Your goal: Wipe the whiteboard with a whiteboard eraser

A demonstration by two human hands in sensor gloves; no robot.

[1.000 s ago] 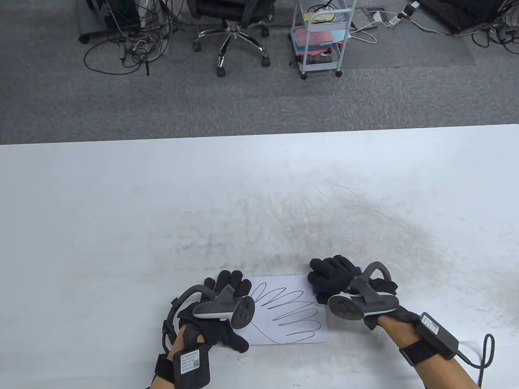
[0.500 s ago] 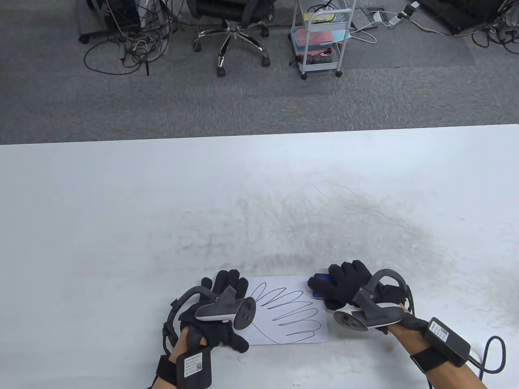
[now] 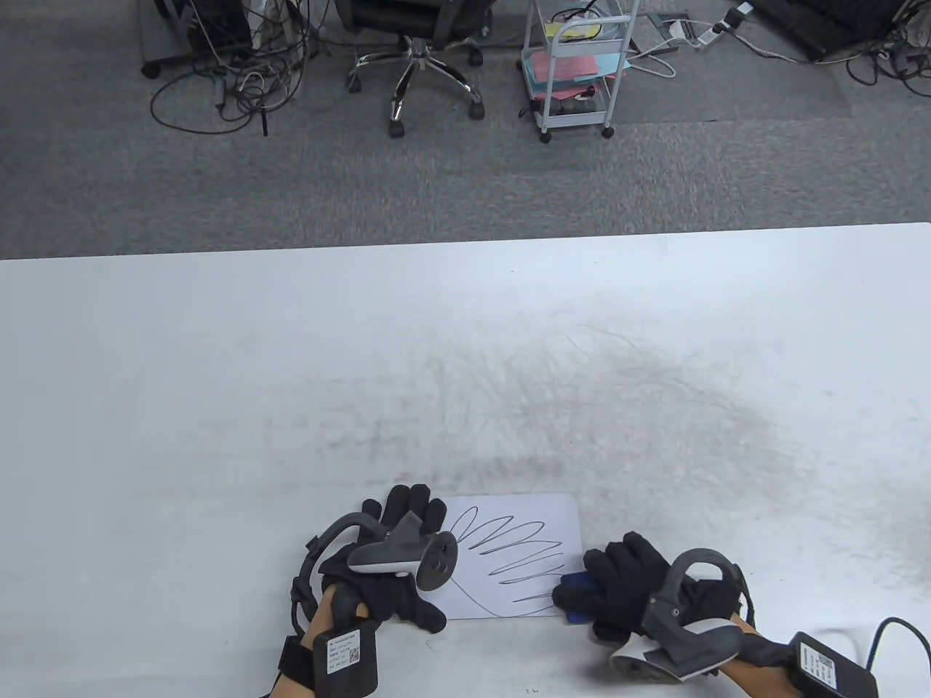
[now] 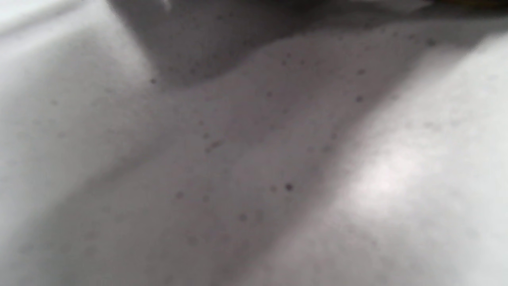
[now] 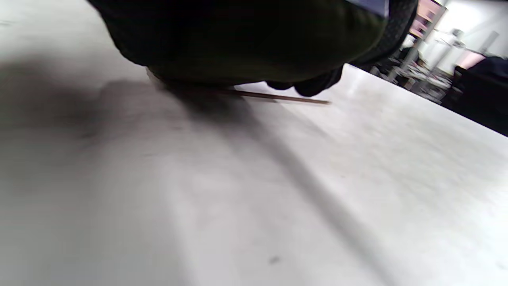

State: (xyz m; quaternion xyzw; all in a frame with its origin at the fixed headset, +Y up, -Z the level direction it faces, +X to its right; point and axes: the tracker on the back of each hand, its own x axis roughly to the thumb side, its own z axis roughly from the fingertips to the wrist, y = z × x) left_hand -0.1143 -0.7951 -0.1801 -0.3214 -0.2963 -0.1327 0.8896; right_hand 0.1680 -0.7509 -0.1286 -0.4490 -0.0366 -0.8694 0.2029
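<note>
whiteboard [image 3: 509, 509], a small white sheet with rounded corners, is lying flat on the white table [image 3: 218, 363] near the front edge, and it is being held down at its left side by the left hand [image 3: 396, 574], whose gloved fingers are resting spread on the board and are not gripping anything. a looping pen scribble [image 3: 520, 556] is covering most of the board's middle. a blue eraser [image 3: 574, 589] is being gripped from above by the right hand [image 3: 625, 589], with the gloved fingers curled over it so that only a small blue corner is showing. the eraser is being pressed at the board's lower right corner, touching the outer ends of the scribble loops. in the right wrist view the glove is seen low over the surface with the thin edge of the board just beneath it; the left wrist view is too blurred to tell anything but a grey, speckled surface.

the step in hand is judged to be the start of the wiping itself: the eraser is already being held and set on the board, yet nearly all of the scribble is still there. the next move is judged to call for the eraser being kept flat and pushed leftward across the loops in overlapping passes, while the board is being pinned firmly so that it is not dragged along the table.
</note>
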